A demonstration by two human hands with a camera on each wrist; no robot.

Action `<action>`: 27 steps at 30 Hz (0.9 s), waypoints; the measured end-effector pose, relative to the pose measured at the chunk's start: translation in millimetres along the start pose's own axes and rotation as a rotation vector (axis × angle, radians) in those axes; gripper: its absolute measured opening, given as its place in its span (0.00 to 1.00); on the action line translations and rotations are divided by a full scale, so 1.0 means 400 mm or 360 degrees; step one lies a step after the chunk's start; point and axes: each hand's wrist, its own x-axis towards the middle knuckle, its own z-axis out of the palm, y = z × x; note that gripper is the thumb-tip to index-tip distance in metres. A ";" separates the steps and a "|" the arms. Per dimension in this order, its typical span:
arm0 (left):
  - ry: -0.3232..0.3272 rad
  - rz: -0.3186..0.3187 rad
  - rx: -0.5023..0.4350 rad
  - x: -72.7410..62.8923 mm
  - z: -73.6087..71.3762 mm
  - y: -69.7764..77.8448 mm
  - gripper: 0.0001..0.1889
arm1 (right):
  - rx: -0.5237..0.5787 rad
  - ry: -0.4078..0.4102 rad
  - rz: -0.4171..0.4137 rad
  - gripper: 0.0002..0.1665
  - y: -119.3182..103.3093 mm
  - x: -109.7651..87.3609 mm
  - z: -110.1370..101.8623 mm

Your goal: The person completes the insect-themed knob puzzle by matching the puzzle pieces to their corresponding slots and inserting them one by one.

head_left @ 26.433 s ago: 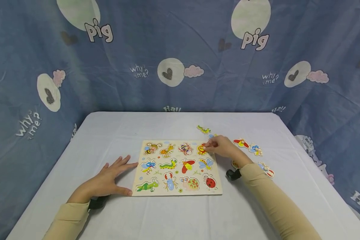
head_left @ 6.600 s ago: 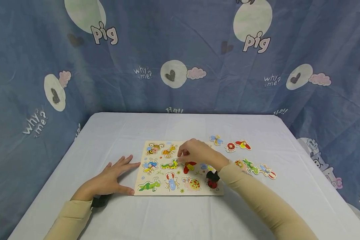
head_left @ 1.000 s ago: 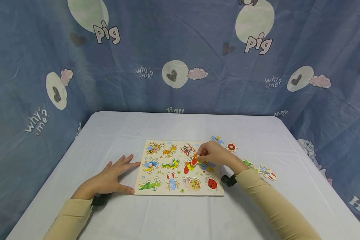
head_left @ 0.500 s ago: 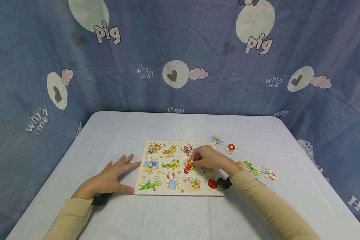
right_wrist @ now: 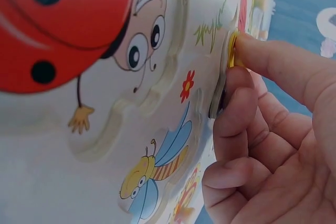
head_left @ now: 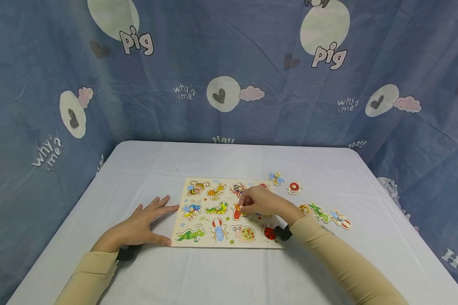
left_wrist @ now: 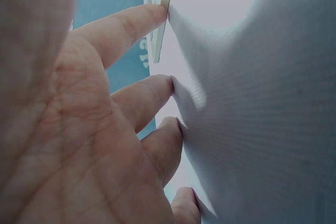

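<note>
My left hand (head_left: 137, 226) lies spread on the white cloth, index fingertip and thumb at the left edge of a wooden insect puzzle board (head_left: 229, 224). In the left wrist view the index finger (left_wrist: 131, 27) touches the board's edge. My right hand (head_left: 265, 201) pinches a red-winged insect puzzle piece (head_left: 237, 213) over the matching picture in the middle row. In the right wrist view that piece (right_wrist: 219, 85) stands tilted between thumb and fingers, close against the board. Knobbed pieces such as the bee (head_left: 196, 188) and caterpillar (head_left: 216, 208) sit in their recesses.
Loose pieces lie right of the board: a dragonfly (head_left: 276, 178), a ladybug (head_left: 294, 188), a grasshopper (head_left: 319, 212) and a beetle (head_left: 340, 219). A snail piece (head_left: 304, 209) is partly hidden by the right arm. A patterned blue curtain (head_left: 229, 118) hangs behind the table.
Over the last second my right hand has moved left and down with the red-winged piece onto its picture. Since the oldest frame, the mosquito and caterpillar pieces have moved into the board. My left hand stays.
</note>
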 end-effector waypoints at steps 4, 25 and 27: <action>0.0004 -0.0003 -0.0001 0.000 0.000 -0.002 0.55 | -0.0028 -0.0009 -0.0018 0.04 0.002 0.001 0.001; -0.0016 0.0004 -0.0006 0.000 0.000 -0.003 0.55 | 0.0039 -0.0060 -0.0016 0.04 0.014 0.004 -0.003; -0.0011 0.0007 -0.0003 0.000 -0.001 -0.002 0.55 | 0.0056 -0.0070 -0.0013 0.05 0.017 0.002 -0.010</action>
